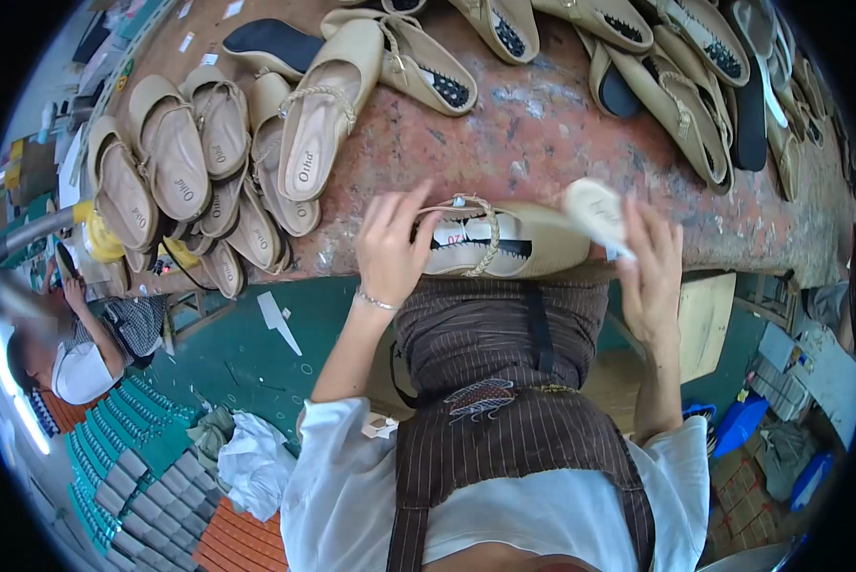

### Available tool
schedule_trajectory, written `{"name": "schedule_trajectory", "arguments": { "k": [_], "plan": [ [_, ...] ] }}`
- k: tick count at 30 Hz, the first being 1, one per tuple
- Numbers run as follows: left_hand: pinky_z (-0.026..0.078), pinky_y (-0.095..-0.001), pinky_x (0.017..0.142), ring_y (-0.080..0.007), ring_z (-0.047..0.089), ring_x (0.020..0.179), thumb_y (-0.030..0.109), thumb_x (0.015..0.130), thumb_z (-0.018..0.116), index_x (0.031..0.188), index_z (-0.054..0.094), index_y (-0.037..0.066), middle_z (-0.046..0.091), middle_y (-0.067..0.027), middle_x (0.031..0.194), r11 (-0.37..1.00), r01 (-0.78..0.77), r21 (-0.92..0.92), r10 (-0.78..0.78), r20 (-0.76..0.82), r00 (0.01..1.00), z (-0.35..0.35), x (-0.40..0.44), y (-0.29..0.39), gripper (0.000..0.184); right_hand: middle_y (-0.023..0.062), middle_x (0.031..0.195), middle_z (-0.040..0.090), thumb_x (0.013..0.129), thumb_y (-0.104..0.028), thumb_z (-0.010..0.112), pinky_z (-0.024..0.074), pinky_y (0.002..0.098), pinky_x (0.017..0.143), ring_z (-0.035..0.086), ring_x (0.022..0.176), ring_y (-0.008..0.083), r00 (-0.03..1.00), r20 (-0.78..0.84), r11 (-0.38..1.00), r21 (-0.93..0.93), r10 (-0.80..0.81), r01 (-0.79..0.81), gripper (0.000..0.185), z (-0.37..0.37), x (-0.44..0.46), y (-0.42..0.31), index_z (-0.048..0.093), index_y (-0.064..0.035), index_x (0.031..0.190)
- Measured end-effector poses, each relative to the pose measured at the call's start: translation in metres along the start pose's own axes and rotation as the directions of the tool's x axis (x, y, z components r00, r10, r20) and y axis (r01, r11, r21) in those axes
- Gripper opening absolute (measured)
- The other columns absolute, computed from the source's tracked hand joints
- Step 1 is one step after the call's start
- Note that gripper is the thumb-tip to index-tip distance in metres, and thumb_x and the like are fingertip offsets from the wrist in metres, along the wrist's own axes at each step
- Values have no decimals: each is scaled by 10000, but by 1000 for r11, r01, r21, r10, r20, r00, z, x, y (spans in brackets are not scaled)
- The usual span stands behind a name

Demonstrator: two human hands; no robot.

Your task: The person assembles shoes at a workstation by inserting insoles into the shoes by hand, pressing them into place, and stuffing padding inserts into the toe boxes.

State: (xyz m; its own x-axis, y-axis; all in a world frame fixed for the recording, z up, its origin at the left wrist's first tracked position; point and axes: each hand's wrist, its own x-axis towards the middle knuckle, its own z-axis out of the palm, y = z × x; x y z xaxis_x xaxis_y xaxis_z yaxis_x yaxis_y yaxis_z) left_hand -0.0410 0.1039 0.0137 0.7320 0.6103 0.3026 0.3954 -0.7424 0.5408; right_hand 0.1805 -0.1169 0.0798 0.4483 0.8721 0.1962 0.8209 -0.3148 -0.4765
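A beige shoe with a braided strap lies on its side at the near edge of the worktable, its opening facing me. Inside it, a pale lining with red marking and dark toothed edges shows. My left hand is at the shoe's left end, thumb at the opening and fingers behind, appearing to grip it. Above the toe, my right hand pinches a cream insole piece with faint lettering. The insole is slightly blurred and apart from the shoe's opening.
Finished beige shoes are piled on the left of the worktable. More shoes with dark speckled insides lie at the far right. Another person sits at far left, near rows of grey blocks on the floor.
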Motion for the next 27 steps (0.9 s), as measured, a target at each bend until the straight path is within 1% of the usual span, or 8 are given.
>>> {"name": "schedule_trajectory", "arguments": {
  "k": [5,7,8,12,14,21,23,27],
  "plan": [
    [522,-341,719,-226,631,817,101,794,804,1218,669,13,621,-117,967,970,211,116,-182,-223,958,-12,-47,6,453,92,1197,625,693,-81,741,435,456,927,563,1061,284,961,119,960,-98,-250,261,433,33,-5,-16,744,-156,1119],
    [515,-279,631,-148,601,734,100,808,802,1251,650,3,576,-86,910,806,554,-208,-572,-34,820,-13,-56,17,478,91,1161,646,682,-84,733,450,426,921,585,1066,268,939,106,945,51,-327,324,332,57,4,-25,766,-126,1010],
    [498,-225,569,-92,563,690,92,814,800,1275,635,0,543,-59,907,805,516,-292,-552,-55,832,-5,-60,14,498,91,1161,646,682,-84,733,450,426,921,585,1066,268,935,112,942,60,-336,331,332,68,9,-32,766,-126,1010],
    [507,-200,560,-72,577,736,68,818,800,1268,627,-27,532,-43,940,773,512,-374,-569,-51,821,1,-63,2,491,103,1150,661,692,-59,731,478,421,909,604,1066,289,934,79,914,249,-348,319,216,109,27,-62,765,-79,904],
    [504,-199,533,-71,561,700,85,767,845,1211,656,-34,551,-53,934,674,476,-565,-590,-25,807,7,-66,-8,496,120,1129,665,702,-54,707,489,429,918,611,1076,294,938,46,901,297,-344,316,132,117,35,-67,752,-26,824],
    [469,-210,529,-59,530,607,63,747,854,1101,685,-46,571,-36,865,655,511,-556,-626,-21,779,7,-59,-10,407,128,1086,672,715,-39,697,522,405,885,625,1054,296,930,79,880,362,-359,309,152,125,43,-75,756,-20,854],
    [540,-199,517,-59,623,662,16,791,813,1105,661,-76,581,-28,945,706,528,-471,-593,13,805,7,-58,-13,361,130,1081,667,725,-44,689,527,396,886,624,1056,294,915,141,894,313,-378,321,169,128,43,-74,752,-9,878],
    [522,-201,492,-53,619,641,28,810,801,1084,669,-67,631,-36,899,656,537,-530,-626,14,780,11,-55,-15,319,130,1088,653,734,-36,668,528,395,888,623,1044,299,900,148,895,255,-411,367,210,130,41,-73,750,-4,925]
  ]
}}
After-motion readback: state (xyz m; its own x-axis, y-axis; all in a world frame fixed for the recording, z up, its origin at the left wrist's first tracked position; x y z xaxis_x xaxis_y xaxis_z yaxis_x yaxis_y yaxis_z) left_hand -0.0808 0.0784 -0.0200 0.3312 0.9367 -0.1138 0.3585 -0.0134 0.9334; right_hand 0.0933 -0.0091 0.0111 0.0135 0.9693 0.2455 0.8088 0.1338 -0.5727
